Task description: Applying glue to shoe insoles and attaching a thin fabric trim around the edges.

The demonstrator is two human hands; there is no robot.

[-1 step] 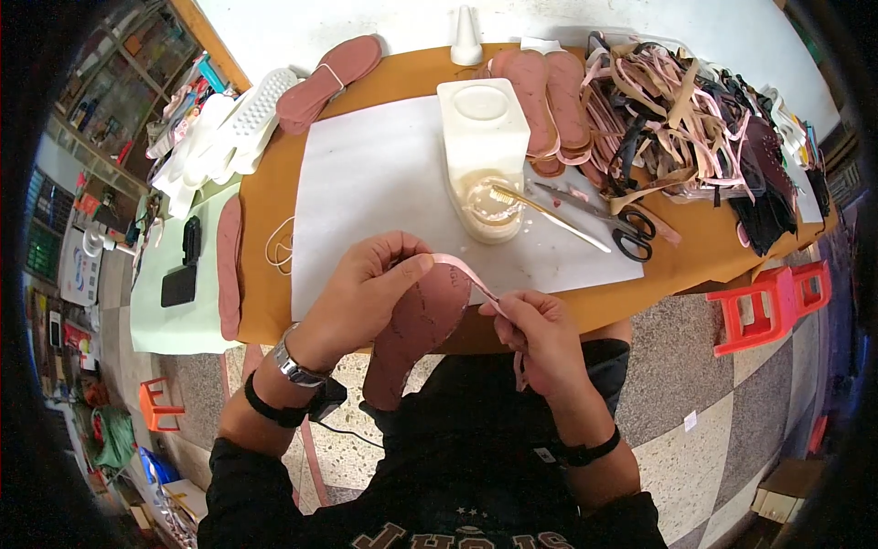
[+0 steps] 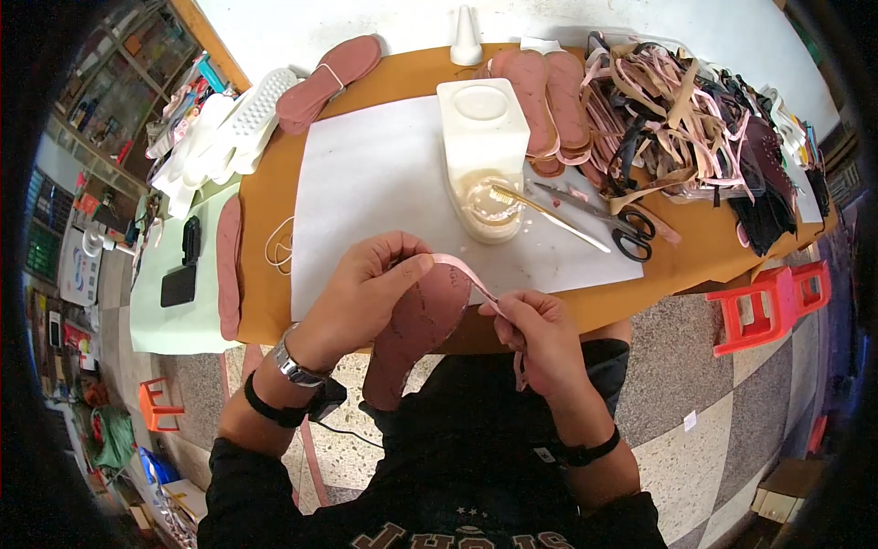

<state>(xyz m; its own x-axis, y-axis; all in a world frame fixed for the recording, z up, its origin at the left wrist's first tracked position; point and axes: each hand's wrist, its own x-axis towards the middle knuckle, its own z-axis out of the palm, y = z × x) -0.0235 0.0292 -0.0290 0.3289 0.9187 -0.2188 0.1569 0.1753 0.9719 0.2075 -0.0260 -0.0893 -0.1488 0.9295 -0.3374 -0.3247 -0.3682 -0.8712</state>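
Note:
My left hand (image 2: 364, 284) is closed on the toe end of a dusty-pink insole (image 2: 422, 316), which hangs down over the table's near edge. Under my left thumb a narrow light-pink strip (image 2: 466, 272) lies along the insole's rounded rim. It runs off the rim toward my right hand (image 2: 547, 343), which pinches it between thumb and fingers. The strip's loose tail dangles below that hand. Beyond both hands stands a white glue pot (image 2: 485, 128) with pale glue in its open front, and a brush (image 2: 558, 221) rests across its mouth.
Scissors (image 2: 631, 236) lie right of the pot on white paper (image 2: 366, 183). Stacked insoles (image 2: 530, 101) and a heap of strips (image 2: 677, 119) fill the back right. A banded insole bundle (image 2: 329, 82), white soles (image 2: 219, 137) and a single insole (image 2: 230, 265) are at left. Red stools (image 2: 768, 306) stand right.

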